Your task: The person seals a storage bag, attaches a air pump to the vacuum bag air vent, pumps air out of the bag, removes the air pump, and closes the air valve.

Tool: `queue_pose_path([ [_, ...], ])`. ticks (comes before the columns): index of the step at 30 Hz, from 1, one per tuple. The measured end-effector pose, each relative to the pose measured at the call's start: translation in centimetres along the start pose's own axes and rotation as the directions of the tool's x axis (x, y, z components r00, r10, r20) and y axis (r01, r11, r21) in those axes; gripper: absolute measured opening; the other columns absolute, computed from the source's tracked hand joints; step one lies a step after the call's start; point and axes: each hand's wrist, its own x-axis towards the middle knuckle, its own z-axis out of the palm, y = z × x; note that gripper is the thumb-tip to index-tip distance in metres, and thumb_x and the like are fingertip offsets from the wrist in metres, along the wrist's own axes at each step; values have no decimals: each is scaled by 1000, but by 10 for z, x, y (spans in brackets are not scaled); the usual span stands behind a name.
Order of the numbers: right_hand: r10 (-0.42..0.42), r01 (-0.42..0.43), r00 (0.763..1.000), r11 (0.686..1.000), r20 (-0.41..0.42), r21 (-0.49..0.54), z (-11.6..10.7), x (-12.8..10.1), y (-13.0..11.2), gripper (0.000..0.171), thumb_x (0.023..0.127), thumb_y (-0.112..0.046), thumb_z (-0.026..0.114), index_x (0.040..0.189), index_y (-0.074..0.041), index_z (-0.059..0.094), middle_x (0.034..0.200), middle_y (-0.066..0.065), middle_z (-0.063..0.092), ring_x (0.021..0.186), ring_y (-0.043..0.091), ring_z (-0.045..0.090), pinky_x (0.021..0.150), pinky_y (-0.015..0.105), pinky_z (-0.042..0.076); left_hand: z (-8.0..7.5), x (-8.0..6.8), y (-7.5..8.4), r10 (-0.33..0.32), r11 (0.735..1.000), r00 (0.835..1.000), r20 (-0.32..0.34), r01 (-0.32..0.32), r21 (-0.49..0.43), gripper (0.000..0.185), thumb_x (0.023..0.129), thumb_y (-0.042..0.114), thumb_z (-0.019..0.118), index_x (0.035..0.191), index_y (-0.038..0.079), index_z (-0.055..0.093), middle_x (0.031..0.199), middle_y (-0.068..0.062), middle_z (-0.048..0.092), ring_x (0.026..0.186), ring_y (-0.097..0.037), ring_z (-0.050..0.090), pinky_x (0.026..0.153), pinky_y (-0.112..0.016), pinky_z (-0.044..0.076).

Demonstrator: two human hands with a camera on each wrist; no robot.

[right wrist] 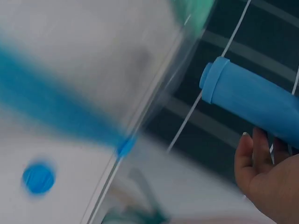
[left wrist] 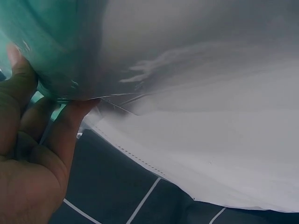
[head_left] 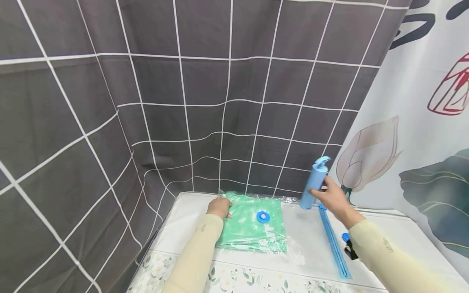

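A clear vacuum bag (head_left: 293,232) lies flat on the white table (head_left: 403,228), with a folded green cloth (head_left: 249,228) sealed inside its left part. The blue valve (head_left: 263,217) sits on top of the bag, over the cloth and near its right edge. The bag's blue zip strip (head_left: 333,244) runs along its right end, away from the cloth.

The left hand (head_left: 219,206) rests on the bag's far-left corner, at the back edge of the cloth. In the left wrist view the fingers (left wrist: 70,126) are curled under the bag's edge and pinch the plastic — thumb and fingertips meet at the rim of the green part.

The right hand (head_left: 331,197) holds a blue pump (head_left: 314,183) upright above the bag, to the right of the valve and just behind the far end of the zip strip. Its fingers wrap the lower part of the tube; the right wrist view shows the pump (right wrist: 257,100) lying across the fingers (right wrist: 247,154), its end cap clear of the hand.

A small blue cap (head_left: 345,237) lies on the table just right of the zip strip — beside the right sleeve. Behind the table hangs a dark grid curtain (head_left: 183,101); to its right, a white flowered one (head_left: 421,142).
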Motion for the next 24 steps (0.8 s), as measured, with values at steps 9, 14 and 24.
queue_pose_path([
  [9, -47, 39, 997, 992, 65, 120, 89, 2, -46, 69, 106, -21, 79, 161, 5, 47, 146, 35, 68, 133, 49, 71, 114, 62, 63, 4, -1, -5, 38, 998, 999, -9, -38, 40, 50, 93, 31, 81, 142, 18, 80, 149, -13, 78, 137, -42, 73, 122, -59, 59],
  [14, -61, 55, 995, 996, 80, 72, 109, 1, -45, 63, 105, -22, 80, 156, 3, 52, 137, 29, 73, 123, 41, 75, 105, 57, 67, 10, -3, -2, 60, 996, 998, -13, -59, 70, 50, 92, 35, 80, 140, 21, 81, 145, -9, 80, 133, -40, 76, 119, -57, 61],
  [24, -60, 54, 994, 997, 92, 57, 123, 4, -42, 66, 106, -22, 79, 158, 4, 48, 144, 33, 69, 132, 49, 72, 106, 59, 67, 5, -4, -5, 71, 995, 996, -46, -67, 72, 52, 87, 36, 85, 137, 22, 83, 140, -10, 82, 125, -39, 78, 114, -55, 64],
])
